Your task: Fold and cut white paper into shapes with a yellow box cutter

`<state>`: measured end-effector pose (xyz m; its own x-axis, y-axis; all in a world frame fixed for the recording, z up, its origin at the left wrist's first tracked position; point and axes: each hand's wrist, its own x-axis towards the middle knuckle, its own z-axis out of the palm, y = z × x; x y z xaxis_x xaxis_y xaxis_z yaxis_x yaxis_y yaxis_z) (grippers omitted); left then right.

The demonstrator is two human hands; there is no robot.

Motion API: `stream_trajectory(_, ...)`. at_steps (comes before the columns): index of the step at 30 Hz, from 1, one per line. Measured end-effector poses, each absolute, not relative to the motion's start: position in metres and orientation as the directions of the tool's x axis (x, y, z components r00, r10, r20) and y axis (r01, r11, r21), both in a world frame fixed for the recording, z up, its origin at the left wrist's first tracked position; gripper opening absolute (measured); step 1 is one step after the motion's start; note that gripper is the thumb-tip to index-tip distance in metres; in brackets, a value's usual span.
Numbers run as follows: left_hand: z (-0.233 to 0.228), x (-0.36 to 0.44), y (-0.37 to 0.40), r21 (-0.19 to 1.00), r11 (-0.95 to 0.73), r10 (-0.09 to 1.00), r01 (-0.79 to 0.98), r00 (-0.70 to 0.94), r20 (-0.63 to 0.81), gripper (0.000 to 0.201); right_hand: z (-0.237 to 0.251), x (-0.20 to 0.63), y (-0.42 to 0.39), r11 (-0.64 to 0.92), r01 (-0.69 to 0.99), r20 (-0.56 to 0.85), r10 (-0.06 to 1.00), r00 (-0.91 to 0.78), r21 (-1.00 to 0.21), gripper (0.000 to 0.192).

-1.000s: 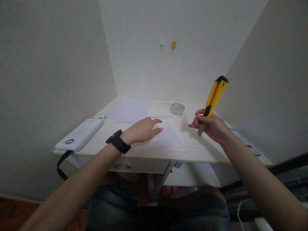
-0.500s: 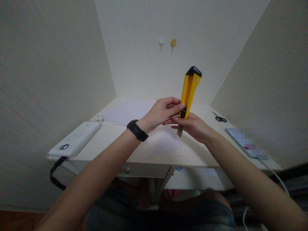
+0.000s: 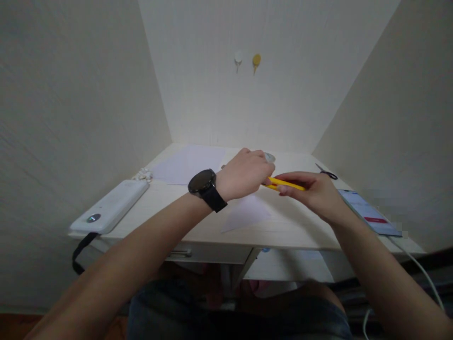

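A yellow box cutter (image 3: pixel 288 183) lies nearly level between my two hands above the desk. My left hand (image 3: pixel 247 174), with a black watch (image 3: pixel 202 181) on its wrist, is closed over the cutter's left end, back of the hand up. My right hand (image 3: pixel 314 191) pinches the other end between thumb and fingers. The blade is hidden by my left hand. Below the hands lies a small piece of white paper (image 3: pixel 246 215). Just behind my left hand shows part of a round, clear-looking object (image 3: pixel 270 157).
A larger white sheet (image 3: pixel 187 163) lies at the back left. A white device with a strap (image 3: pixel 111 205) sits at the left edge, beside a white bundle (image 3: pixel 143 174). On the right are scissors (image 3: pixel 329 174) and a phone (image 3: pixel 368 215) with a cable. Walls enclose the desk (image 3: pixel 198 222).
The box cutter has turned from upright, blade down, to nearly level. My left hand has rolled over its left end, and my right hand has moved right to the other end.
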<state>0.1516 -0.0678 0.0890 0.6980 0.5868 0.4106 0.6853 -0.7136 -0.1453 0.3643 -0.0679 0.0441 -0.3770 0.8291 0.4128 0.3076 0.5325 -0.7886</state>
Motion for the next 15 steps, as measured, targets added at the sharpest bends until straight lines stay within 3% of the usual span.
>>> stream_trajectory(4,0.097,0.171,-0.083,-0.278,-0.673,0.536,0.686,0.711,0.456,0.019,0.027,0.365,-0.063,0.516,0.517,0.303,0.844,-0.443,-0.683,0.018)
stream_trajectory(7,0.097,0.175,-0.096,-0.275,-0.618,0.51,0.736,0.642,0.572,0.02,0.013,0.365,-0.052,0.454,0.506,0.376,0.891,-0.254,-0.733,0.014)
stream_trajectory(9,0.083,0.171,-0.104,-0.219,-0.589,0.564,0.778,0.589,0.578,0.031,0.003,0.363,-0.043,0.32,0.299,0.308,0.947,-0.086,-0.899,0.021)
stream_trajectory(11,0.06,0.164,-0.108,-0.156,-0.597,0.648,0.787,0.588,0.484,0.04,-0.005,0.357,-0.038,0.156,0.018,0.156,0.988,-0.019,-0.988,0.024)
stream_trajectory(13,0.034,0.157,-0.109,-0.13,-0.589,0.712,0.797,0.589,0.384,0.055,-0.011,0.349,-0.037,0.04,-0.185,0.042,0.999,-0.007,-0.982,0.024)
stream_trajectory(15,0.013,0.152,-0.109,-0.103,-0.559,0.766,0.823,0.56,0.317,0.067,-0.016,0.343,-0.038,-0.002,-0.279,-0.002,1.0,0.0,-0.96,0.021)
